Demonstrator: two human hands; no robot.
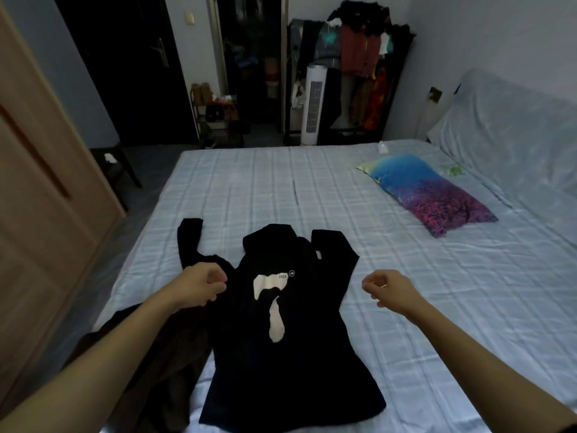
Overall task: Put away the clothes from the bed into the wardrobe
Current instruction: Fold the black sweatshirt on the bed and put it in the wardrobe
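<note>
Black hooded top [290,348] lies spread flat, front up, on the bed [312,189], at 6 o'clock in the view; hood toward 12, both sleeves bent upward, a white graphic on the chest. Brown garment [146,364] lies bunched just beside it at 8 o'clock, on the bed's near-left corner, partly under the left forearm.

Left hand [199,287]: fingers curled, at the top's left shoulder where the sleeve joins; appears to pinch the fabric, grip point partly hidden. Right hand [387,289]: fingers loosely curled, holding nothing, over bare sheet just beside the top's right sleeve, not touching it.

Colourful pillow [427,192] at 2 o'clock, well apart from the top. Wardrobe [46,189], wooden, at 9 o'clock. Loaded clothes rack [359,57] and white tower fan [313,104] at 12 to 1 o'clock beyond the bed.
</note>
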